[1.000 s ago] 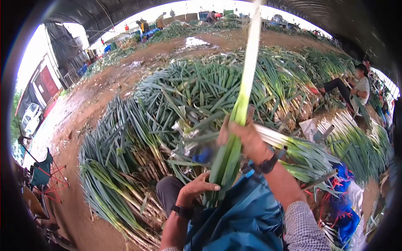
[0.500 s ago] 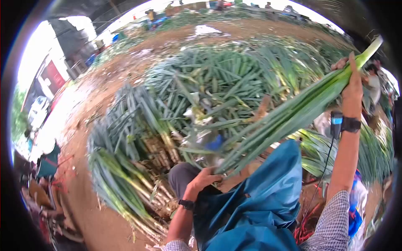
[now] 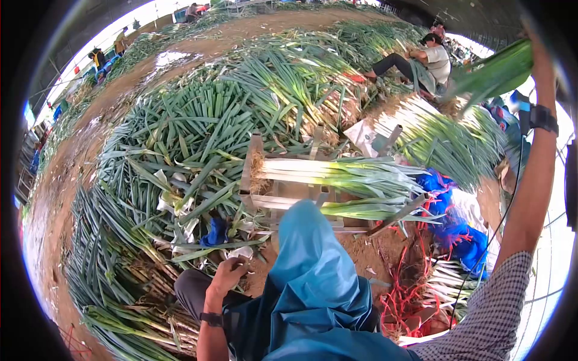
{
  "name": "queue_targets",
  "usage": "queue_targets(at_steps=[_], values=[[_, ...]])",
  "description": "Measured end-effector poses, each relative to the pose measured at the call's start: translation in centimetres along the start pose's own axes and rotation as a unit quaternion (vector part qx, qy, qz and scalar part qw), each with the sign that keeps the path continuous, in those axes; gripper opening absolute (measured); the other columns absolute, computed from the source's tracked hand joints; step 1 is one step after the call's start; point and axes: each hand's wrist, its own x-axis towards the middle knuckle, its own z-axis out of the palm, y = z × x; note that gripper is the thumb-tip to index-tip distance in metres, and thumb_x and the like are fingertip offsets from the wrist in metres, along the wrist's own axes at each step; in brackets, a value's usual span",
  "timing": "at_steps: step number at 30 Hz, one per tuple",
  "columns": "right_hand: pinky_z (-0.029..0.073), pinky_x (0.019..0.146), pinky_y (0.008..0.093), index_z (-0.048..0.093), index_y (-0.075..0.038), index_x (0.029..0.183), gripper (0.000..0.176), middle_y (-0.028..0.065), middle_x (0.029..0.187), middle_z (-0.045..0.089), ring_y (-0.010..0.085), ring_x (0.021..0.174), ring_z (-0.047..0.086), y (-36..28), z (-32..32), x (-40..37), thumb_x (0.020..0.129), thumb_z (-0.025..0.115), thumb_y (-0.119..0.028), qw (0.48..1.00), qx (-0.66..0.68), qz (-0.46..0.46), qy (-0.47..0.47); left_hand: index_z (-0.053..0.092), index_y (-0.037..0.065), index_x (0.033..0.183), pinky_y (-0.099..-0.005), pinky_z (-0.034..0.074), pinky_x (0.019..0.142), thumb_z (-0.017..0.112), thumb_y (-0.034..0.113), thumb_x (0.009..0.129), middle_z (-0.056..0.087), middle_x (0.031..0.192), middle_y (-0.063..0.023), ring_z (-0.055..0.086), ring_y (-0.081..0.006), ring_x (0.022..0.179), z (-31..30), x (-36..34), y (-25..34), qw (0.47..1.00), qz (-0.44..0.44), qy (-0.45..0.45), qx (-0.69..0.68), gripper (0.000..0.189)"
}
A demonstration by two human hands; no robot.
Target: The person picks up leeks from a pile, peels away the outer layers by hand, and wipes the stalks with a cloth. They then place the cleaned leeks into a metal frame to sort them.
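Observation:
My right hand (image 3: 537, 45) is raised at the upper right edge, closed around a leek (image 3: 497, 75) whose green leaves hang down to the left, blurred. Its white end is out of sight. Beside my left knee, my left hand (image 3: 230, 274) has loosely bent fingers and holds nothing I can see. Before me, a low rack (image 3: 251, 159) with upright posts bears trimmed leeks (image 3: 301, 171), their roots to the left and leaves to the right. A blue apron (image 3: 313, 253) covers my lap.
Heaps of leeks (image 3: 198, 120) spread ahead and to the left. Cleaned leeks (image 3: 415, 129) lie beyond the rack, near a seated person (image 3: 435, 63). Red strings (image 3: 397, 295) and blue netting (image 3: 469, 246) lie to the right. A cable (image 3: 506, 210) runs along my right arm.
My view has turned right, bringing the rack and seated person into view. My right hand has swung the leek up and right; its leaf ends are away from my left hand.

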Motion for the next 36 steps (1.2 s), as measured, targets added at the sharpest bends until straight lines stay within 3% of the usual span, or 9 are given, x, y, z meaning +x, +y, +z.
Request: queue_targets(at_steps=[4,6,7,11,15,18,22,29,36], values=[[0.054,0.082,0.0428,0.069,-0.002,0.119,0.054,0.0246,0.102,0.072,0.0303,0.097,0.071,5.5,8.3,-9.0,0.092,0.063,-0.05,0.949,-0.248,-0.122,-0.155,0.065,-0.009,0.117,-0.0289,0.055,0.07,0.069,0.017,0.091,0.071,0.093,-0.0113,0.067,-0.0144,0.079,1.2,2.4,2.0,0.998,0.041,0.013,0.054,0.037],[0.054,0.073,0.0506,0.065,-0.01,0.124,0.036,0.0219,0.091,0.07,0.0399,0.085,0.069,12.8,13.6,-18.8,0.094,0.06,-0.03,0.872,-0.341,-0.249,-0.247,0.066,-0.005,0.12,-0.0318,0.054,0.069,0.073,0.021,0.09,0.071,0.091,-0.0117,0.068,-0.0162,0.078,1.7,3.7,0.2,1.0,0.029,-0.007,0.008,0.041],[0.052,0.068,0.0503,0.066,-0.005,0.114,0.03,0.0211,0.088,0.068,0.0428,0.078,0.065,15.0,14.9,-23.9,0.087,0.066,-0.02,0.896,-0.18,-0.284,-0.291,0.066,-0.004,0.12,-0.0325,0.054,0.069,0.073,0.022,0.09,0.072,0.09,-0.0127,0.068,-0.017,0.078,1.9,4.1,-0.6,1.0,0.017,-0.001,0.016,0.041],[0.052,0.069,0.0534,0.065,-0.008,0.092,0.014,0.0218,0.081,0.067,0.0437,0.077,0.066,20.6,18.0,-37.0,0.081,0.058,-0.004,0.818,-0.243,-0.154,-0.498,0.067,-0.004,0.119,-0.0342,0.054,0.076,0.073,0.025,0.089,0.072,0.092,-0.0192,0.069,-0.0206,0.085,1.3,5.7,-2.8,0.996,-0.004,-0.008,0.084,0.042],[0.051,0.068,0.0544,0.063,-0.007,0.089,0.013,0.0209,0.08,0.066,0.0438,0.079,0.066,24.4,19.7,-42.7,0.078,0.06,-0.003,0.783,-0.227,-0.146,-0.56,0.066,-0.002,0.12,-0.036,0.054,0.082,0.073,0.027,0.09,0.073,0.099,-0.0191,0.07,-0.0248,0.091,1.8,7.8,-2.8,0.998,-0.054,-0.026,0.023,0.042],[0.051,0.07,0.0541,0.065,-0.007,0.092,0.016,0.0194,0.082,0.067,0.0429,0.082,0.066,26.2,22.0,-46.5,0.076,0.063,-0.006,0.772,-0.187,-0.147,-0.589,0.062,-0.003,0.124,-0.0295,0.054,0.075,0.066,0.019,0.098,0.072,0.096,-0.0083,0.068,-0.014,0.091,3.1,10.8,-2.0,0.993,-0.014,-0.065,0.1,0.035],[0.05,0.07,0.0532,0.059,-0.006,0.083,0.004,0.0173,0.079,0.067,0.041,0.08,0.066,25.5,26.3,-52.1,0.083,0.055,-0.006,0.738,-0.217,-0.116,-0.629,0.063,-0.001,0.123,-0.0359,0.056,0.08,0.069,0.023,0.094,0.074,0.103,-0.018,0.072,-0.026,0.093,5.6,14.3,1.1,0.984,0.01,-0.071,0.166,0.038],[0.045,0.099,0.0517,0.056,-0.009,0.131,0.056,0.0182,0.119,0.064,0.0393,0.115,0.058,26.0,27.1,-55.8,0.079,0.071,-0.025,0.713,-0.112,-0.028,-0.692,0.064,-0.001,0.122,-0.0403,0.055,0.081,0.071,0.024,0.091,0.072,0.097,-0.0216,0.072,-0.0341,0.094,7.7,15.2,0.3,0.988,-0.009,-0.067,0.138,0.04],[0.04,0.104,0.0544,0.055,-0.009,0.134,0.053,0.0199,0.125,0.061,0.0402,0.12,0.056,25.3,26.9,-56.0,0.088,0.066,-0.034,0.698,-0.101,-0.02,-0.708,0.065,0.001,0.12,-0.0454,0.054,0.084,0.064,0.024,0.092,0.07,0.101,-0.0263,0.069,-0.0411,0.098,9.7,14.4,-4.0,0.981,-0.001,-0.11,0.157,0.037]])
